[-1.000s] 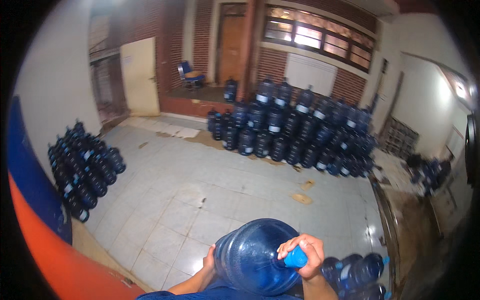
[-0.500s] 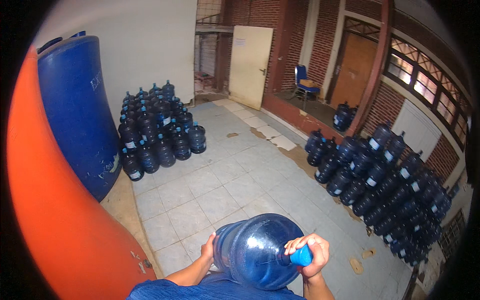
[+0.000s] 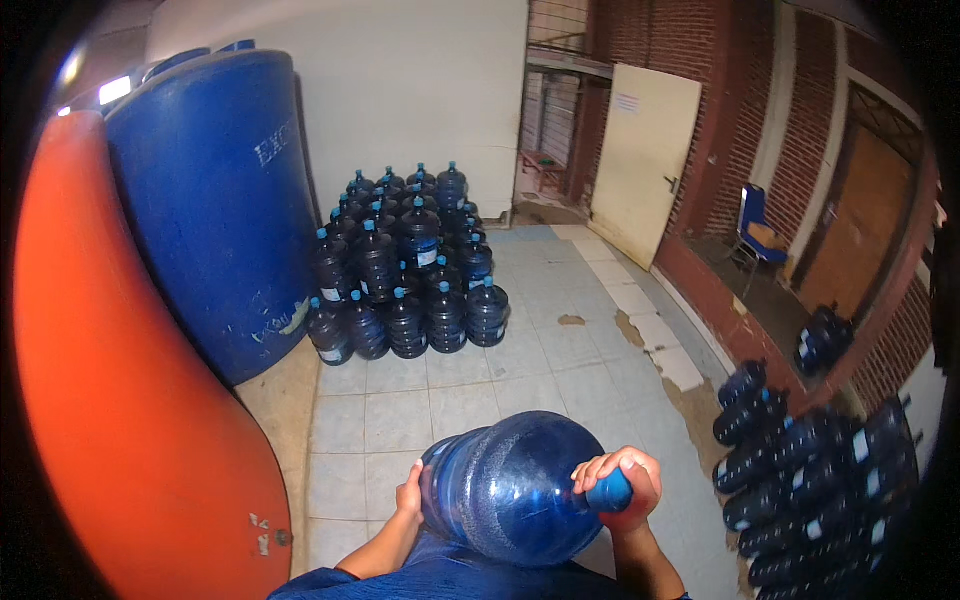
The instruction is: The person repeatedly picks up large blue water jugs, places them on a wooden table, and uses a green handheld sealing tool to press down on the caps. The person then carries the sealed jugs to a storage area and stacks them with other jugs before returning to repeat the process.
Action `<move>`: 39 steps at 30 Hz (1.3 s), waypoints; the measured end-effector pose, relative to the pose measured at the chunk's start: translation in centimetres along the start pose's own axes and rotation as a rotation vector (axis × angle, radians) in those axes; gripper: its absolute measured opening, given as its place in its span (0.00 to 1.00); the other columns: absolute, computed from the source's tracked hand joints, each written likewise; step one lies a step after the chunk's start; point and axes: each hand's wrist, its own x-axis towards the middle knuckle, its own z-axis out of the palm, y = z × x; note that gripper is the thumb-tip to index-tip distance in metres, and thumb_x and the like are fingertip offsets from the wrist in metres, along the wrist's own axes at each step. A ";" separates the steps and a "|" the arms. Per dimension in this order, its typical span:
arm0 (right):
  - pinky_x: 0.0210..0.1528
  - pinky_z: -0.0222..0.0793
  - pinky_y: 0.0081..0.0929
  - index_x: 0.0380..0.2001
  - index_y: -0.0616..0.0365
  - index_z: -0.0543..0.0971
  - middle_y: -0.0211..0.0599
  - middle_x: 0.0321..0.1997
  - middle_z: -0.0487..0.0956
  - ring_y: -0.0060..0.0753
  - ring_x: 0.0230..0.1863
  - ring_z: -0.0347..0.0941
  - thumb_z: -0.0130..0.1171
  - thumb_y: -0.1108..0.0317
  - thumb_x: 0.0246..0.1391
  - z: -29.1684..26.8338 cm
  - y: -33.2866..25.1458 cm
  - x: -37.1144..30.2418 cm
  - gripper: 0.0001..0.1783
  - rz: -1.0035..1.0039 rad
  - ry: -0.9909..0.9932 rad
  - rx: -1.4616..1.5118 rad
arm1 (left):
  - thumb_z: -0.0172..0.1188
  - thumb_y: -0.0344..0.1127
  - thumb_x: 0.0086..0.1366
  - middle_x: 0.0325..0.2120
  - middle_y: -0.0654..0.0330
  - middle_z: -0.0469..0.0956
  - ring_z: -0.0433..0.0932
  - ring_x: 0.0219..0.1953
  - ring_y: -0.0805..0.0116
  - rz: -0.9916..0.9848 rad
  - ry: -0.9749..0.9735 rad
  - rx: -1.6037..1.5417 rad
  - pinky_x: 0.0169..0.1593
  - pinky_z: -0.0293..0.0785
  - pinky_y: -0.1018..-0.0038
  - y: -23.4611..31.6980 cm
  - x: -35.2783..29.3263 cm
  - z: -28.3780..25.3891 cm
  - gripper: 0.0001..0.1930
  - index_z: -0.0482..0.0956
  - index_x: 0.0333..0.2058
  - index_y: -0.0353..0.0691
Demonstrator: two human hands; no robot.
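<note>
Held across the front of my body is a large blue water jug [image 3: 520, 490], tilted on its side with its neck toward the right. My right hand [image 3: 625, 485] is wrapped round the neck, just by the light blue cap [image 3: 608, 492]. Against the jug's base end presses my left hand [image 3: 409, 493], its fingers partly hidden behind the jug. A stack of similar capped jugs [image 3: 405, 320] stands ahead on the tiled floor, some resting on top of others.
On the left bulge an orange tank [image 3: 140, 400] and a tall blue tank [image 3: 215, 200] on a low ledge [image 3: 275, 410]. More jugs [image 3: 800, 490] are piled along the right side. Beyond stand a cream door [image 3: 645, 160] and a blue chair [image 3: 758, 230]. Broken floor patches [image 3: 690, 400] run along the right.
My view has turned left, so the jug stack and tanks sit farther right in the picture. Both hands keep hold of the jug, which stays at nearly the same place before me.
</note>
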 end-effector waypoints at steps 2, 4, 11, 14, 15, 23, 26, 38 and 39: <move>0.38 0.73 0.45 0.22 0.68 0.73 0.56 0.21 0.77 0.48 0.24 0.75 0.43 0.64 0.59 -2.2 1.4 5.7 0.18 0.056 -0.010 0.016 | 0.59 0.60 0.61 0.40 0.52 0.81 0.80 0.39 0.62 -0.001 -0.007 -0.047 0.45 0.78 0.63 0.0 4.4 3.6 0.32 0.81 0.45 0.32; 0.39 0.73 0.45 0.24 0.68 0.73 0.55 0.22 0.77 0.49 0.25 0.75 0.43 0.63 0.59 -6.0 4.1 11.8 0.19 0.054 -0.011 -0.037 | 0.59 0.60 0.62 0.40 0.51 0.81 0.80 0.40 0.61 -0.011 -0.051 -0.104 0.45 0.79 0.63 1.1 10.2 8.3 0.32 0.81 0.46 0.32; 0.39 0.74 0.45 0.23 0.65 0.72 0.51 0.21 0.77 0.45 0.26 0.77 0.40 0.60 0.65 -16.1 8.9 33.7 0.22 0.009 0.063 -0.223 | 0.59 0.61 0.62 0.41 0.52 0.81 0.80 0.40 0.63 -0.040 -0.062 -0.034 0.43 0.78 0.66 9.3 29.5 27.1 0.33 0.80 0.46 0.31; 0.37 0.75 0.46 0.26 0.66 0.71 0.50 0.23 0.76 0.45 0.26 0.77 0.45 0.63 0.64 -19.7 11.0 41.3 0.17 -0.136 0.124 -0.265 | 0.60 0.62 0.60 0.39 0.53 0.82 0.80 0.39 0.65 0.045 -0.104 0.081 0.43 0.76 0.71 14.1 33.5 35.8 0.33 0.82 0.44 0.31; 0.37 0.75 0.46 0.27 0.67 0.70 0.50 0.24 0.75 0.45 0.26 0.77 0.46 0.66 0.63 -21.6 11.7 43.9 0.14 -0.123 0.128 -0.202 | 0.61 0.62 0.59 0.38 0.55 0.82 0.80 0.38 0.67 0.051 -0.144 0.048 0.43 0.75 0.74 15.4 36.3 38.6 0.32 0.84 0.42 0.32; 0.37 0.74 0.43 0.25 0.61 0.70 0.45 0.19 0.73 0.42 0.22 0.73 0.37 0.59 0.65 -37.2 19.3 68.6 0.20 -0.145 0.252 -0.272 | 0.63 0.73 0.49 0.40 0.49 0.81 0.80 0.40 0.58 0.017 0.011 0.287 0.45 0.74 0.66 22.7 55.5 59.2 0.49 0.78 0.45 0.21; 0.38 0.73 0.43 0.27 0.62 0.70 0.45 0.19 0.73 0.42 0.23 0.73 0.36 0.60 0.65 -41.0 19.7 79.1 0.19 -0.072 0.181 -0.250 | 0.63 0.74 0.49 0.41 0.48 0.81 0.79 0.43 0.59 0.091 -0.025 0.228 0.48 0.73 0.66 23.4 65.3 64.8 0.50 0.77 0.46 0.21; 0.39 0.75 0.42 0.29 0.64 0.70 0.46 0.21 0.73 0.43 0.23 0.75 0.38 0.64 0.65 -57.2 31.6 117.9 0.17 -0.098 0.089 -0.290 | 0.63 0.73 0.49 0.49 0.44 0.76 0.77 0.48 0.55 0.044 0.015 0.177 0.50 0.72 0.64 37.3 92.5 93.8 0.51 0.76 0.47 0.20; 0.37 0.75 0.43 0.26 0.63 0.70 0.47 0.19 0.73 0.45 0.21 0.74 0.40 0.63 0.64 -58.1 32.4 122.0 0.18 -0.244 -0.002 -0.504 | 0.63 0.73 0.49 0.49 0.43 0.76 0.77 0.48 0.55 0.031 0.017 0.199 0.50 0.72 0.63 38.6 95.6 95.9 0.51 0.76 0.47 0.20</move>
